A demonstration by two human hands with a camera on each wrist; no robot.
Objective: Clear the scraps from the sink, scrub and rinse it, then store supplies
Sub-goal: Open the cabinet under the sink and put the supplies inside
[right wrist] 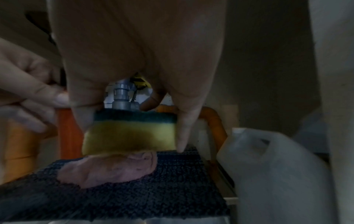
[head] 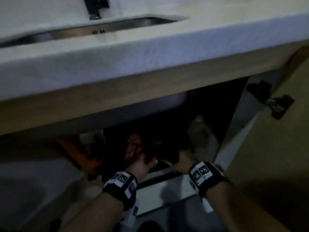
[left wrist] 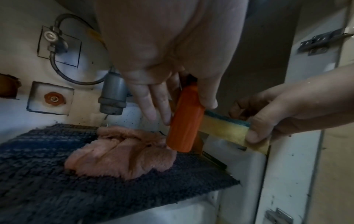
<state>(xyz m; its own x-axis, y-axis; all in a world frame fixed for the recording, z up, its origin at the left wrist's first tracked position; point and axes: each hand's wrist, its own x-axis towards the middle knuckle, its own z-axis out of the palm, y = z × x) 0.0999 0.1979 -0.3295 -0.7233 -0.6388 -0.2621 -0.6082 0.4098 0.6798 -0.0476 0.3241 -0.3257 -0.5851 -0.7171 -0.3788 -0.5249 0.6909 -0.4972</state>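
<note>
Both hands reach into the open cabinet under the sink (head: pixel 117 28). My left hand (left wrist: pixel 184 106) grips an orange bottle (left wrist: pixel 184 121) between fingers and thumb, upright, its base just above a crumpled pink cloth (left wrist: pixel 124 153). That cloth lies on a dark knitted mat (left wrist: pixel 57 174) on the cabinet floor. My right hand (right wrist: pixel 132 137) pinches a yellow sponge with a green scrub layer (right wrist: pixel 130 130) by its sides, hovering right over the cloth (right wrist: pixel 109 169) and beside the bottle (right wrist: pixel 67 133). In the dim head view the left hand (head: pixel 138 163) and right hand (head: pixel 182 163) are close together.
A translucent white jug (right wrist: pixel 268 174) stands at the right of the mat. A grey drain pipe (left wrist: pixel 113 94), a hose and an orange pipe (head: pixel 75 153) crowd the back and left. The cabinet door (head: pixel 275 148) hangs open on the right, and the countertop edge (head: pixel 150 61) overhangs.
</note>
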